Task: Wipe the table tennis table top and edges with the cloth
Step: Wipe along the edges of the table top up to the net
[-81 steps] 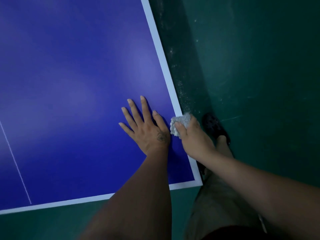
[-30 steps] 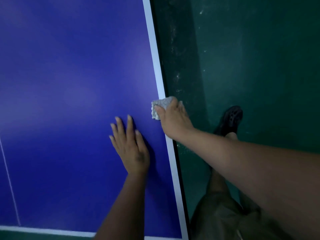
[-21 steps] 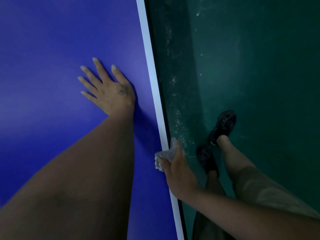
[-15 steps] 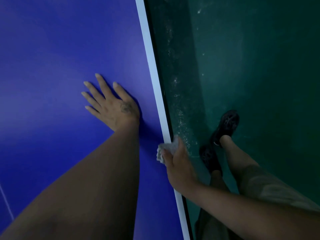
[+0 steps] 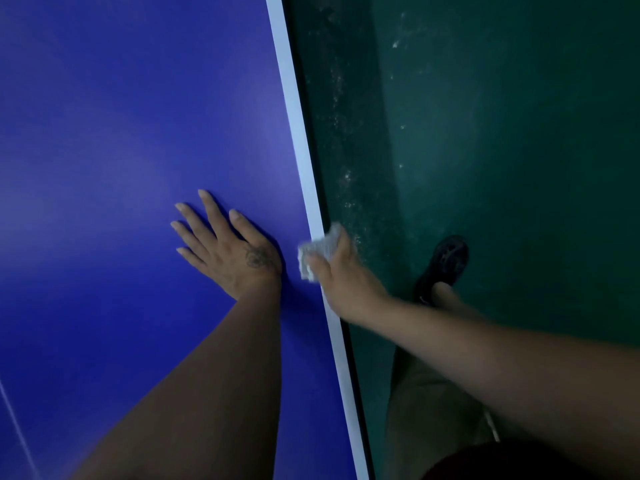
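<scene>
Dimly, blue table [image 5: 121,116] (white-edged), green floor [image 5: 502,150]; right grip [image 5: 343,275] holds cloth [image 5: 317,252], left grip [image 5: 232,252] flat.

An indoor table tennis room, dimly lit.
A blue table tennis table [image 5: 138,133] filled the left side of the view, with a white line [image 5: 294,109] painted along its right edge and a thin white line [image 5: 14,427] crossing its surface. Beside that edge lay a dark green floor [image 5: 502,150], smooth and marked with pale dusty specks.
</scene>
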{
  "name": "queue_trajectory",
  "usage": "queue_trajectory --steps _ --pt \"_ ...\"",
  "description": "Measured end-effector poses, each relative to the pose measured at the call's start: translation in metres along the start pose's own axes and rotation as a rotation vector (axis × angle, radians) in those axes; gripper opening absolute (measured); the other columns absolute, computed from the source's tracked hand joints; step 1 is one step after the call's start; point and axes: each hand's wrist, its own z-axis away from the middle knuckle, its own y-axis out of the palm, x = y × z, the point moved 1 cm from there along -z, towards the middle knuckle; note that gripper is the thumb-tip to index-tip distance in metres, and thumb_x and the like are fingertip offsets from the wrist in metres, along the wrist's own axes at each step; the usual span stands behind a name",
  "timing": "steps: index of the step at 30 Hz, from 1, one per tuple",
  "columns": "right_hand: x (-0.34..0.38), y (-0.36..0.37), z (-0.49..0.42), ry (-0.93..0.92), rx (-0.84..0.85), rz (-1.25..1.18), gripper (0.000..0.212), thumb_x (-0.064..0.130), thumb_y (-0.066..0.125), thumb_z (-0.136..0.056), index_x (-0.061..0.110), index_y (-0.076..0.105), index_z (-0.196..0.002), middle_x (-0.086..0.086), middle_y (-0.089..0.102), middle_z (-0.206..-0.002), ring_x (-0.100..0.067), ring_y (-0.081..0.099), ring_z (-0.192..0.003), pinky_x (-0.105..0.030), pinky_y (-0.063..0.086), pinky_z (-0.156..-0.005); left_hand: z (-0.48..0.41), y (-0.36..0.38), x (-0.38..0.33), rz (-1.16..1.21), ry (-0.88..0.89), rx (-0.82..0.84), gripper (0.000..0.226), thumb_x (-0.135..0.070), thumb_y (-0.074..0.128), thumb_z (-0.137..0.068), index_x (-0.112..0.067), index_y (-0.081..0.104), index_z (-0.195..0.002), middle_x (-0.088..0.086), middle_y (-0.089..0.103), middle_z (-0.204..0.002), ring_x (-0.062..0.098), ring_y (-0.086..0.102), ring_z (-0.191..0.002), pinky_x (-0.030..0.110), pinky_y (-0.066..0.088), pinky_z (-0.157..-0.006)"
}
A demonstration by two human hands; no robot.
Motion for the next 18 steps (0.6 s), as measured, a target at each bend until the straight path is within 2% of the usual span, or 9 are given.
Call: queue_trajectory --steps 2,4,7,9,11,13,15,16,18 --pt "-0.028 0.012 0.029 0.049 0.104 -0.130 0.044 0.035 0.050 -0.112 0.014 0.032 -0.147 -0.021 0.061 -0.134 -0.030 0.068 -0.107 -0.059 0.055 -0.100 0.000 0.000 0.001 0.001 -0.005 0.003 0.056 -0.040 0.030 -0.116 -0.030 0.025 -0.172 0.000 0.011 -0.181 0.026 0.006 -0.168 0.052 0.001 -0.134" --pt "-0.045 0.021 0.045 0.100 0.147 -0.243 0.025 0.023 0.053 -0.112 0.010 0.041 -0.130 -0.021 0.067 -0.117 -0.028 0.069 -0.096 -0.062 0.055 -0.095 -0.001 0.000 0.001 0.004 -0.011 0.016 0.057 -0.040 0.029 -0.116 -0.031 0.025 -0.172 0.000 0.010 -0.182 0.025 0.004 -0.168 0.053 0.001 -0.134" --pt "-0.043 0.024 0.042 0.159 0.118 -0.130 0.045 0.038 0.052 -0.111 0.009 0.038 -0.143 -0.017 0.063 -0.133 -0.033 0.068 -0.113 -0.052 0.056 -0.099 -0.001 -0.001 0.000 0.013 -0.008 0.013 0.056 -0.040 0.030 -0.116 -0.030 0.025 -0.172 0.000 0.011 -0.182 0.026 0.004 -0.168 0.053 0.001 -0.134" --pt "-0.030 0.020 0.029 0.174 0.097 -0.022 0.051 0.048 0.049 -0.111 0.011 0.037 -0.144 -0.014 0.061 -0.130 -0.032 0.068 -0.108 -0.041 0.055 -0.086 -0.001 -0.001 0.001 0.015 -0.007 0.013 0.056 -0.040 0.030 -0.116 -0.030 0.026 -0.172 0.000 0.011 -0.182 0.026 0.004 -0.168 0.053 0.001 -0.134" --pt "-0.010 0.012 0.011 0.105 0.073 -0.049 0.042 0.045 0.048 -0.112 0.009 0.048 -0.133 -0.012 0.066 -0.114 -0.024 0.069 -0.093 -0.037 0.050 -0.076 -0.001 0.000 0.001 0.017 -0.006 0.013 0.056 -0.039 0.031 -0.117 -0.030 0.027 -0.171 0.000 0.011 -0.181 0.026 0.005 -0.168 0.053 0.001 -0.134" --pt "0.017 0.000 -0.012 0.009 0.015 -0.122 0.039 0.037 0.049 -0.113 0.000 0.062 -0.117 -0.012 0.071 -0.099 -0.020 0.066 -0.081 -0.042 0.055 -0.078 -0.002 0.000 0.001 0.022 -0.009 0.007 0.055 -0.038 0.032 -0.116 -0.030 0.028 -0.171 0.001 0.012 -0.181 0.026 0.005 -0.168 0.054 0.001 -0.134" --pt "0.050 -0.018 -0.043 -0.098 -0.079 -0.109 0.040 0.031 0.049 -0.113 0.000 0.070 -0.096 -0.003 0.072 -0.081 -0.016 0.063 -0.070 -0.035 0.054 -0.073 -0.002 0.000 0.000 0.027 -0.012 0.005 0.056 -0.038 0.033 -0.116 -0.030 0.028 -0.171 0.001 0.012 -0.181 0.026 0.006 -0.168 0.054 0.002 -0.134" --pt "0.071 -0.028 -0.060 -0.150 -0.096 -0.128 0.042 0.025 0.048 -0.114 0.002 0.069 -0.085 -0.001 0.069 -0.074 -0.016 0.062 -0.068 -0.031 0.051 -0.070 -0.002 0.000 0.000 0.028 -0.012 0.007 0.056 -0.038 0.033 -0.116 -0.030 0.028 -0.171 0.001 0.012 -0.181 0.026 0.005 -0.168 0.054 0.002 -0.134" --pt "0.113 -0.049 -0.092 -0.174 -0.071 -0.212 0.041 0.020 0.046 -0.115 0.009 0.062 -0.079 -0.005 0.065 -0.075 -0.019 0.060 -0.071 -0.028 0.048 -0.069 -0.002 -0.001 -0.001 0.031 -0.010 0.006 0.055 -0.038 0.033 -0.117 -0.029 0.029 -0.171 0.001 0.012 -0.181 0.026 0.005 -0.168 0.054 0.002 -0.134"
